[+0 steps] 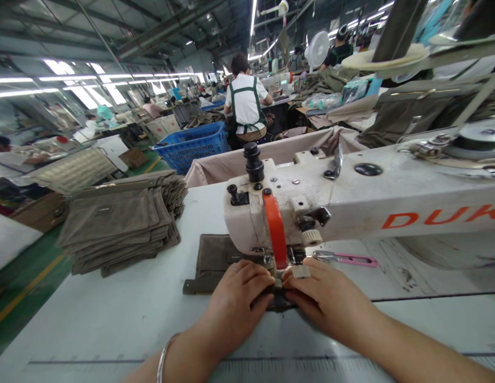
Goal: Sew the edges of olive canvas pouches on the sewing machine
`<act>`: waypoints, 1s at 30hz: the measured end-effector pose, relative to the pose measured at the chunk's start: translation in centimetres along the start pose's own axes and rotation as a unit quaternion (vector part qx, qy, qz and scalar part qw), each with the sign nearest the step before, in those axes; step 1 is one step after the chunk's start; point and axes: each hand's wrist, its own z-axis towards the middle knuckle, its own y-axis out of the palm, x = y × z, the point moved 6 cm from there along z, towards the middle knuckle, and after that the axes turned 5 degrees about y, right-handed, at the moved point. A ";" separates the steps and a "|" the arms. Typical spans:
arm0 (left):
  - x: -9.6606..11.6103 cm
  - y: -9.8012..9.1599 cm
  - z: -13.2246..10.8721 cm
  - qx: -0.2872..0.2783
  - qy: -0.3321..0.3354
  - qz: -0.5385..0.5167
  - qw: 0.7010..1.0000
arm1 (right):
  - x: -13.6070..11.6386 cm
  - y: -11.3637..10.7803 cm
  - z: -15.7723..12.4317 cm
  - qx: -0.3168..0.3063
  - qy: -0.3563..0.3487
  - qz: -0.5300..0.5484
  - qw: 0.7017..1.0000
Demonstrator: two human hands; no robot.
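Observation:
A grey-brown fabric panel point(215, 255) with a small label lies under the head of a white sewing machine point(311, 183) that has an orange guard point(274, 229). My left hand point(241, 292), with a ring and a wrist bangle, grips the panel's near edge just left of the needle area. Its fingers are bent and the thumb is close to them. On the other side, my right hand point(327, 295) holds the same edge with bent fingers. A pale band wraps one of its fingers. Both sets of fingertips nearly meet at the presser foot, which they partly hide.
Left on the table point(111, 324) stands a stack of similar fabric pieces point(115, 218). Pink-handled thread snips point(351, 259) lie behind my right hand. Beyond are a blue basket point(195, 146), a pinkish cloth point(215, 165) and a seated person point(246, 101). A ruler strip runs along the near edge.

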 end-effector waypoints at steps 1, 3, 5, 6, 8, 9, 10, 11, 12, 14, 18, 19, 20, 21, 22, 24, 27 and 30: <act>-0.1 0.0 0.0 0.001 -0.008 0.004 1.000 | 0.0 -0.2 0.0 0.000 0.007 0.005 1.000; -0.4 0.0 -0.1 0.004 -0.028 -0.006 1.000 | 0.0 -0.7 0.2 0.001 0.017 0.002 1.000; -0.9 0.1 -0.3 0.010 -0.051 -0.030 0.998 | 0.1 -0.9 0.3 -0.007 0.030 -0.019 0.999; -1.1 0.1 -0.3 0.014 -0.060 -0.040 0.997 | 0.1 -0.8 0.4 -0.014 0.035 -0.033 0.999; -1.3 0.0 -0.5 0.018 -0.066 -0.042 0.997 | 0.1 -0.5 0.5 -0.027 0.043 -0.052 0.997; -1.3 0.0 -0.5 0.015 -0.061 -0.032 0.998 | 0.2 -0.3 0.5 -0.033 0.047 -0.057 0.997; -1.2 0.0 -0.5 0.012 -0.052 -0.014 0.998 | 0.2 -0.2 0.6 -0.036 0.048 -0.060 0.996; -1.0 0.0 -0.6 0.008 -0.043 0.006 0.999 | 0.2 -0.1 0.6 -0.038 0.049 -0.061 0.996; -0.9 0.1 -0.6 0.005 -0.032 0.026 0.999 | 0.2 -0.1 0.6 -0.037 0.049 -0.061 0.996; -0.6 0.2 -0.5 -0.006 -0.013 0.048 0.999 | 0.2 -0.2 0.6 -0.035 0.047 -0.058 0.997; 0.4 0.5 0.0 -0.025 0.050 0.057 0.997 | 0.2 -0.1 0.5 -0.019 0.041 -0.057 0.997; 0.7 0.5 0.0 -0.031 0.066 0.064 0.995 | 0.1 -0.1 0.5 -0.012 0.030 -0.055 0.998; 1.0 0.5 0.1 -0.036 0.078 0.072 0.994 | 0.0 0.1 0.5 -0.004 0.018 -0.050 0.999; 1.1 0.5 0.1 -0.039 0.083 0.077 0.993 | -0.1 0.2 0.4 0.001 0.006 -0.043 0.999; 1.0 0.5 0.1 -0.038 0.079 0.075 0.993 | -0.2 0.4 0.4 0.004 -0.003 -0.032 0.999; 0.7 0.5 -0.1 -0.020 0.058 0.052 0.997 | -0.1 0.7 0.2 0.009 -0.008 -0.011 1.000; 0.0 0.5 -0.4 0.031 0.040 -0.003 0.999 | 0.1 1.0 -0.1 0.010 0.008 0.013 1.000; -0.4 0.7 -0.5 0.058 0.035 -0.032 0.997 | 0.2 1.0 -0.2 0.018 0.015 0.019 1.000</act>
